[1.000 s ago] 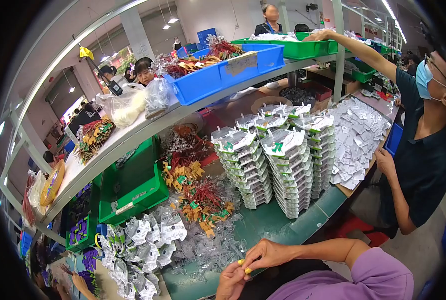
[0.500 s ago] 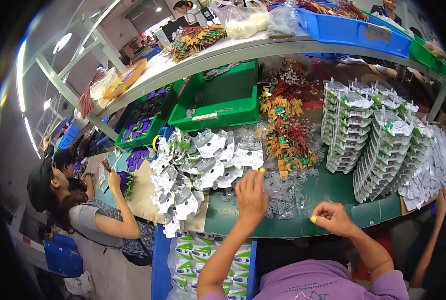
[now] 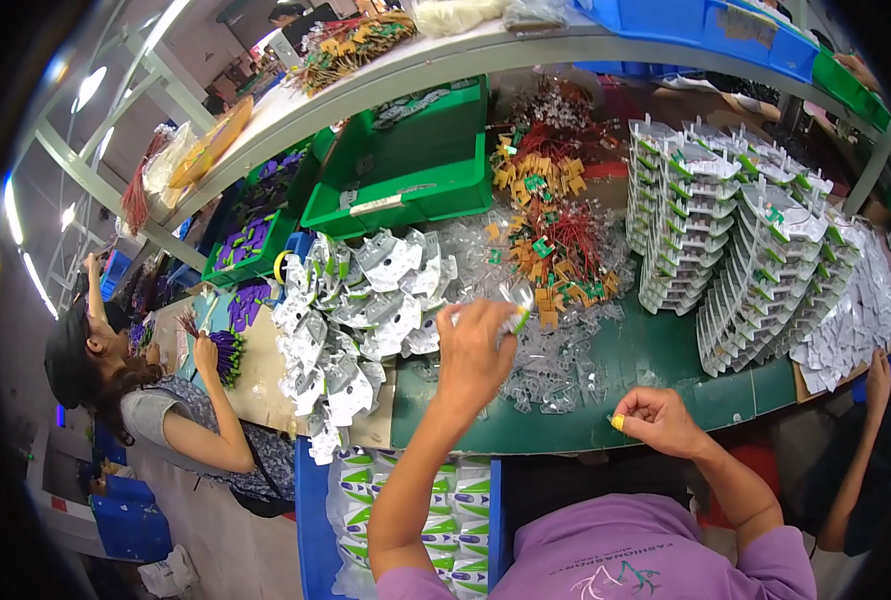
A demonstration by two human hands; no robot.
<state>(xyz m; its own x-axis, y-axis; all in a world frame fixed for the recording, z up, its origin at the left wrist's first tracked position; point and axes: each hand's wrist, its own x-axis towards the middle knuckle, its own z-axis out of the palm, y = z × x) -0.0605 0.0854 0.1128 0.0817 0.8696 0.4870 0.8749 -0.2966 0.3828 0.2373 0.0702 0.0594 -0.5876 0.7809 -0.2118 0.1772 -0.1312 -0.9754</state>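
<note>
My left hand (image 3: 474, 350) is raised at the right side of a heap of white plastic housings (image 3: 351, 320). Its fingers are closed on one white housing with a green edge (image 3: 519, 310), blurred by motion and mostly covered by the hand. Over the green table's front edge, my right hand (image 3: 661, 420) is closed in a pinch, a yellow cover on one fingertip. What it holds, if anything, is too small to make out. Between the hands lie many small clear plastic parts (image 3: 556, 370), with orange tabs and red wires (image 3: 566, 230) heaped behind them.
Tall stacks of white-and-green housings (image 3: 766, 260) stand on the right, beside white pieces (image 3: 856, 320). A green bin (image 3: 406, 200) sits at the back under a shelf (image 3: 296, 110). A blue crate (image 3: 313, 530) is below the table's edge. At left a co-worker (image 3: 206, 420) handles purple parts.
My left hand has come up and a little left, with a housing now in its fingers. My right hand stays pinched, slightly higher. The whole view has shifted somewhat.
</note>
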